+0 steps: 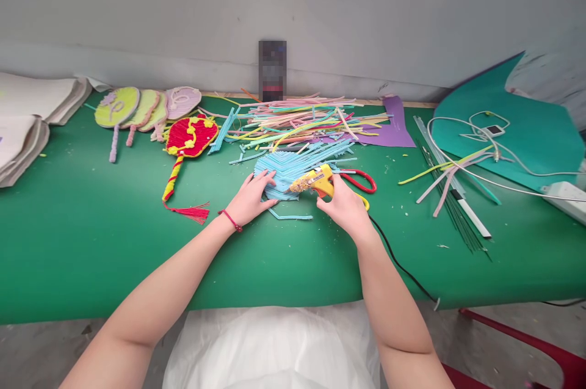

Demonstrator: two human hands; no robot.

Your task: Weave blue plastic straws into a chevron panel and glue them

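Observation:
A fan-shaped panel of light-blue pipe cleaners (280, 163) lies flat on the table, its loose strips running off to the upper right. My left hand (249, 199) grips its left edge, fingertips on top and thumb along the lower side. In my right hand (345, 204) is a yellow hot glue gun (323, 179), fingers wrapped round the handle. Its nozzle points left, at the panel's lower part; whether it touches cannot be seen. Just below the panel rests a bent blue pipe cleaner (293, 217). Scissors with red and yellow handles (372, 181) lie partly behind my right hand.
Behind the panel spreads a pile of coloured pipe cleaners (297, 117) over purple sheet (399, 123). A red fan with tassel (195, 135) and several pastel fans (116, 107) lie left. Wire stems (451, 209) and teal sheet (540, 126) are right. The gun's black cord (400, 264) crosses the front edge.

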